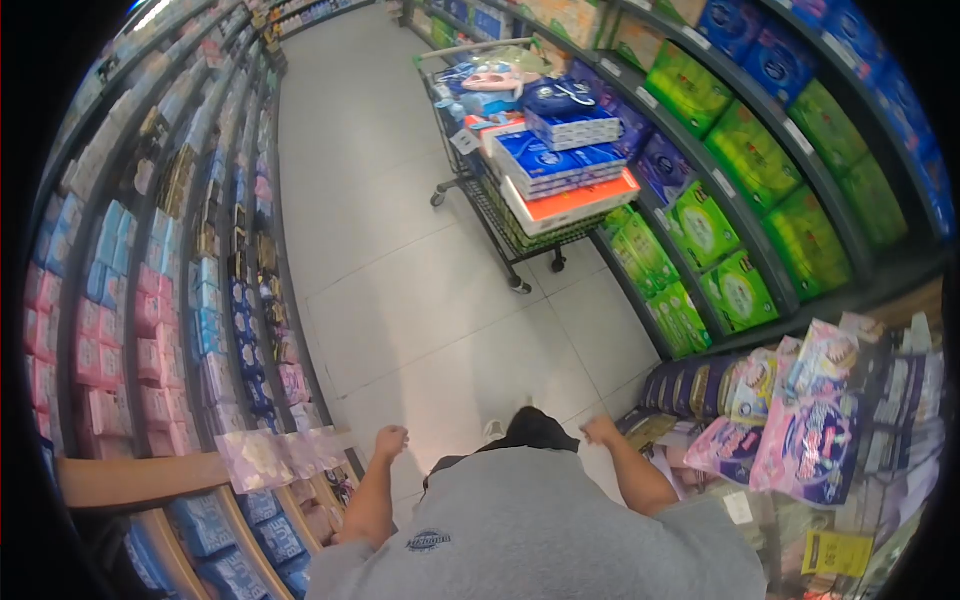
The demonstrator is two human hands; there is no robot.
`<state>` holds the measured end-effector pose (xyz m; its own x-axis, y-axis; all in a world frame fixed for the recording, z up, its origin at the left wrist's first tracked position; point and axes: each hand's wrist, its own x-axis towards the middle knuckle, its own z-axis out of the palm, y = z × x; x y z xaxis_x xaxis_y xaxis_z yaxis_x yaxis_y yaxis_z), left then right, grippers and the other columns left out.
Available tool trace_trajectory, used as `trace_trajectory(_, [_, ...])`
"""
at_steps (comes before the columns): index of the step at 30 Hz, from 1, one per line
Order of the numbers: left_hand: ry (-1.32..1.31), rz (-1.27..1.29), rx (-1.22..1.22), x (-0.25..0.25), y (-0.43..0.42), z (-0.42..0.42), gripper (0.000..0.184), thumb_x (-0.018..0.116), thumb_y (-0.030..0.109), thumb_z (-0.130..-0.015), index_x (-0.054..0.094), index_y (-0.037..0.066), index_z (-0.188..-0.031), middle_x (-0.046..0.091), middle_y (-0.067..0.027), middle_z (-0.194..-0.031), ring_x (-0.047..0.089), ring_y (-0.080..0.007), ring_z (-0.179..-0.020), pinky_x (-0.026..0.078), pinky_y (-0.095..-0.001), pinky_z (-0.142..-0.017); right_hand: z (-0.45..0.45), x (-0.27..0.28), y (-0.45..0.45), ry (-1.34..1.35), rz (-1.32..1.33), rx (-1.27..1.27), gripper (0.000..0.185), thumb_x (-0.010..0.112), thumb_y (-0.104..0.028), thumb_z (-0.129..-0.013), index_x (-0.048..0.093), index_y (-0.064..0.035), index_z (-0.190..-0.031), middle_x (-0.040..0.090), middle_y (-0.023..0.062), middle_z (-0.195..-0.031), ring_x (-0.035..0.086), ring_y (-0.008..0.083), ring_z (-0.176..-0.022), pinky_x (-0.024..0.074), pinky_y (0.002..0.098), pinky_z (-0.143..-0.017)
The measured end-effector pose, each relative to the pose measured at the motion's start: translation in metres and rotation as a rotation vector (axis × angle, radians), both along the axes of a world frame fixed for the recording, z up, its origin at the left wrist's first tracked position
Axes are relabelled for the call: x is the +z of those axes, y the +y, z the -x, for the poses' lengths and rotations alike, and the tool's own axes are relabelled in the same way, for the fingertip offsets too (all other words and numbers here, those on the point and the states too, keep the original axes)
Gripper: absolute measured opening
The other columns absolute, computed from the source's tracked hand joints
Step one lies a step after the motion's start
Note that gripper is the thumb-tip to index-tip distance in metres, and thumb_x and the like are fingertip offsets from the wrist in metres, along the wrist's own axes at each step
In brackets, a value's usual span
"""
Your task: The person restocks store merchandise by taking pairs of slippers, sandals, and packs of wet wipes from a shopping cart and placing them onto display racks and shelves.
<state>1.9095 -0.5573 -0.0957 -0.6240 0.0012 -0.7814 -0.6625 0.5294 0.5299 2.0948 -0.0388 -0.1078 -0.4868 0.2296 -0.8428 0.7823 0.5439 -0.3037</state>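
My left hand (pixel 392 441) hangs in front of me on the left, fingers curled in with nothing visible in them. It is nearest the left shelves with their pink and blue packs. On the other side, my right hand (pixel 600 431) is held out over the floor, loosely bent fingers a little apart and holding nothing. Close to it are the purple packs (pixel 690 388) on the right. Neither hand touches any goods. Ahead stands a shopping cart (pixel 487 217), loaded with blue tissue packs (pixel 550 162), an orange-and-white pack (pixel 575 203) and a dark blue bag (pixel 560 97).
Long shelves with pink packs (pixel 100 362) line the left side. Green tissue packs (pixel 702 222) fill the right shelves beside the cart. Pink-and-purple bags (pixel 803 445) hang out at the near right, above a yellow price tag (pixel 836 553). Pale tiled floor (pixel 400 300) runs between.
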Motion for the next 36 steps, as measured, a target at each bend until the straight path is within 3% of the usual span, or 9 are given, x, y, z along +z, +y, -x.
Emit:
trace_trajectory(4, [-0.011,-0.164,0.14,0.009,0.027,0.04,0.027,0.059,0.022,-0.085,0.065,0.001,-0.101,0.068,-0.0105,-0.084,0.063,-0.0177,-0.068,0.049,-0.0294,-0.058,0.014,0.008,-0.001,-0.165,0.18,0.388,0.031,0.053,-0.022,-0.09,0.063,0.0061,-0.1,0.069,0.0185,-0.091,0.069,0.023,-0.074,0.0528,0.0362,-0.057])
trace_trajectory(6, [-0.081,-0.193,0.128,0.001,0.027,0.063,0.028,0.058,0.022,-0.087,0.064,0.001,-0.104,0.068,-0.011,-0.086,0.063,-0.0178,-0.069,0.05,-0.0298,-0.059,0.042,0.007,-0.01,-0.38,0.184,-0.165,0.031,0.05,-0.02,-0.093,0.061,0.0046,-0.109,0.068,0.0183,-0.097,0.069,0.0231,-0.086,0.0544,0.0376,-0.064])
trace_trajectory(11, [-0.203,-0.013,0.097,-0.028,-0.009,0.151,0.026,0.058,0.02,-0.086,0.064,0.001,-0.103,0.068,-0.0137,-0.081,0.063,-0.0209,-0.063,0.051,-0.034,-0.055,0.204,-0.008,-0.018,-0.353,0.123,-0.193,0.034,0.052,-0.025,-0.095,0.06,0.0024,-0.113,0.069,0.0146,-0.101,0.068,0.023,-0.089,0.0544,0.0371,-0.071])
trace_trajectory(13, [-0.295,0.05,0.103,-0.021,-0.027,0.212,0.023,0.058,0.018,-0.085,0.064,0.002,-0.1,0.066,-0.0133,-0.077,0.061,-0.021,-0.057,0.049,-0.0345,-0.051,0.297,-0.04,-0.014,-0.282,0.133,-0.043,0.034,0.052,-0.026,-0.093,0.062,0.0011,-0.112,0.07,0.0151,-0.098,0.069,0.0226,-0.084,0.0544,0.038,-0.069])
trace_trajectory(15, [-0.268,0.062,0.089,-0.027,-0.05,0.303,0.02,0.057,0.017,-0.085,0.064,0.002,-0.096,0.065,-0.0123,-0.074,0.06,-0.0205,-0.055,0.048,-0.0337,-0.048,0.399,-0.102,-0.002,0.001,-0.073,0.727,0.035,0.05,-0.03,-0.091,0.066,-0.002,-0.104,0.07,0.0136,-0.09,0.068,0.023,-0.075,0.054,0.0403,-0.067])
trace_trajectory(16, [-0.27,0.075,0.071,-0.025,-0.064,0.324,0.018,0.057,0.016,-0.084,0.065,0.002,-0.092,0.064,-0.0113,-0.071,0.059,-0.0201,-0.053,0.047,-0.0328,-0.046,0.459,-0.103,-0.003,-0.003,-0.011,0.554,0.038,0.048,-0.036,-0.088,0.07,-0.0045,-0.087,0.07,0.0121,-0.081,0.067,0.0269,-0.071,0.0527,0.0429,-0.068])
trace_trajectory(19, [0.082,0.002,0.203,0.039,-0.038,0.456,0.015,0.056,0.014,-0.082,0.064,0.002,-0.082,0.062,-0.009,-0.066,0.056,-0.0157,-0.05,0.043,-0.0285,-0.042,0.634,-0.034,-0.029,0.625,-0.136,0.382,0.044,0.052,-0.039,-0.084,0.068,0.0006,-0.077,0.065,0.0244,-0.086,0.062,0.0418,-0.083,0.049,0.0483,-0.076])
trace_trajectory(25, [0.318,-0.137,0.141,0.093,0.062,0.634,0.026,0.052,0.022,-0.093,0.062,0.002,-0.107,0.068,-0.0101,-0.086,0.062,-0.0139,-0.07,0.049,-0.0272,-0.062,0.823,0.177,-0.094,0.973,0.342,0.004,0.031,0.065,-0.027,-0.081,0.067,0.0003,-0.096,0.067,0.0175,-0.088,0.066,0.0285,-0.082,0.0512,0.037,-0.075])
trace_trajectory(36, [-0.01,-0.322,-0.265,0.07,0.19,0.833,0.033,0.055,0.012,-0.089,0.053,-0.001,-0.119,0.067,-0.0122,-0.089,0.064,-0.0169,-0.07,0.052,-0.0294,-0.064,0.939,0.236,-0.04,1.031,0.149,-0.466,0.055,0.074,-0.029,-0.078,0.053,0.0037,-0.118,0.065,0.0138,-0.094,0.064,0.0202,-0.079,0.0516,0.032,-0.073])
